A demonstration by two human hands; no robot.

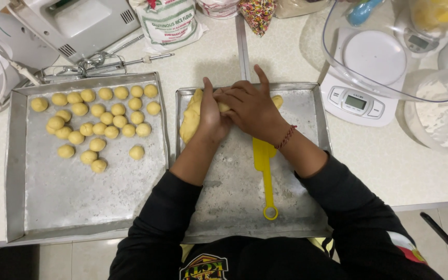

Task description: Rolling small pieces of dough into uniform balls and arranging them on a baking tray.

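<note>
A long lump of yellow dough [190,119] lies at the far end of the right metal tray [307,155]. My left hand [211,116] grips its middle from the near side. Over the dough's right part my right hand [250,106] presses and pinches, fingers spread; a dough end [277,100] shows beyond it. A yellow plastic spatula [264,176] lies flat on the same tray, just under my right wrist. On the left metal tray [53,207] sit several small yellow dough balls [97,124], grouped in its far half.
A white kitchen scale [356,101] stands right of the tray, with a clear bowl [390,88] over it and a flour-dusted bowl [442,114] further right. Beaters [92,65], a white mixer [73,23], a flour bag [169,23] and a sprinkles bag [257,13] line the back.
</note>
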